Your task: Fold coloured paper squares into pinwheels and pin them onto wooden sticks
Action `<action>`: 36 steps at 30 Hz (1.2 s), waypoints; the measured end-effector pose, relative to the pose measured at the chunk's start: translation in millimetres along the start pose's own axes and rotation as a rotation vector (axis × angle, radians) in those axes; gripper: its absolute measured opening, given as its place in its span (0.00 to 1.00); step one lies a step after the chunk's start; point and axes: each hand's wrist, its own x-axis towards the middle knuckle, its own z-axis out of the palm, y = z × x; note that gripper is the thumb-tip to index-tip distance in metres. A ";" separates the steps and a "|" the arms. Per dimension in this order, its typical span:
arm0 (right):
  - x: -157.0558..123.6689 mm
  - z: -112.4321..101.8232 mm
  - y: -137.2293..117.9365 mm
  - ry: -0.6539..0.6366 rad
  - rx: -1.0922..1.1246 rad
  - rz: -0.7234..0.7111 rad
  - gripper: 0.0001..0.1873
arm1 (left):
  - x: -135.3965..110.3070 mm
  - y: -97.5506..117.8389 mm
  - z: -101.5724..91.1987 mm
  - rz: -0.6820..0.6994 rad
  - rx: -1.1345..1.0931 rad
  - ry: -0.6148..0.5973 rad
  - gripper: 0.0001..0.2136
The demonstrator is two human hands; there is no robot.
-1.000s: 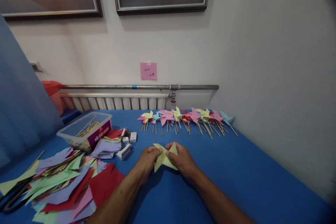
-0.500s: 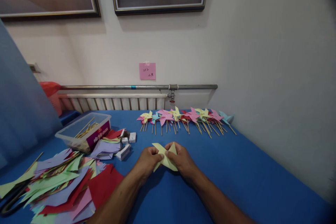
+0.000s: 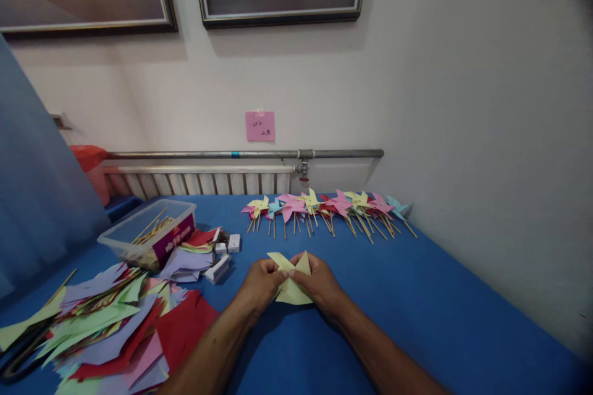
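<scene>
A pale yellow paper pinwheel (image 3: 294, 293), partly folded, is held between both hands above the blue table. My left hand (image 3: 260, 287) pinches its left side, thumb pressed near the middle. From the other side my right hand (image 3: 323, 284) grips it, its thumb meeting the left thumb at the centre. Two pointed corners stand up at the top, and a broad flap spreads below the thumbs. The fingers behind the paper are mostly hidden.
Finished pinwheels (image 3: 340, 203) on sticks lie along the table's back edge. A clear plastic box (image 3: 111, 241) holding sticks stands at left, near small white boxes (image 3: 217, 268). Cut coloured papers (image 3: 115, 333) and black-handled scissors (image 3: 23, 352) lie front left.
The thumbs have come together at the paper's middle. The lower edge, notched before, now shows as one broad flap. Both arms have barely moved.
</scene>
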 end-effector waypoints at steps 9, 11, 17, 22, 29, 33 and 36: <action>2.3 -1.6 2.7 0.005 0.013 0.032 0.13 | -8.9 9.1 2.7 -0.013 -0.076 -0.001 0.16; 0.3 -1.6 1.3 -0.008 0.028 0.022 0.14 | -9.9 10.9 3.6 -0.017 -0.107 0.016 0.16; -4.2 -1.5 -4.4 -0.024 0.028 0.035 0.14 | -11.0 12.3 4.3 -0.043 -0.145 0.021 0.14; -5.2 -1.4 -6.9 -0.038 0.039 0.050 0.13 | -11.3 11.8 3.6 -0.045 -0.136 0.031 0.15; -4.4 0.8 -6.4 0.036 0.081 0.056 0.17 | -8.4 9.6 3.9 -0.020 -0.127 0.089 0.15; -5.6 1.2 -3.4 -0.058 0.231 0.074 0.20 | -9.8 11.1 3.3 -0.022 -0.158 0.098 0.16; -1.9 1.2 2.8 -0.039 0.175 0.066 0.21 | -11.3 12.5 3.5 -0.029 -0.165 0.096 0.16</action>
